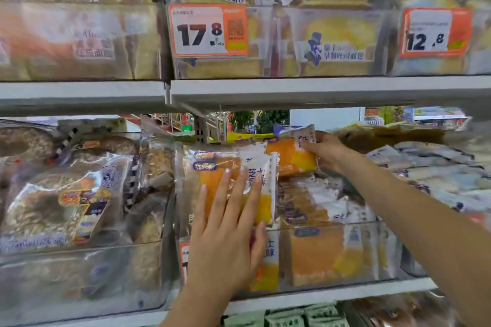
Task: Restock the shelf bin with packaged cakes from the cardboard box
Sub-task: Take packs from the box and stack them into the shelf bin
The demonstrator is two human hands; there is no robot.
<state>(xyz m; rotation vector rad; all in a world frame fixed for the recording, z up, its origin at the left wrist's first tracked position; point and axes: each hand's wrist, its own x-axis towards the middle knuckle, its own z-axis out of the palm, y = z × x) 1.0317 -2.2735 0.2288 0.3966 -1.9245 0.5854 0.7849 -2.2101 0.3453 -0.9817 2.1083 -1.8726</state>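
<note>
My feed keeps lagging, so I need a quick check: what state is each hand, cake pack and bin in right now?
left hand: open, straight fingers pressed flat on the front cake pack
front cake pack: upright, leaning back in the bin
right hand: gripping the rear cake pack
rear cake pack: held above the packs behind, not yet released
clear shelf bin: partly filled with cake packs
17.8 price tag: fixed on the upper bin front

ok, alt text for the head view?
A person's left hand presses flat on a packaged cake in a clear shelf bin, while the right hand grips another orange cake pack behind it. Price tags hang on the shelf above.
</note>
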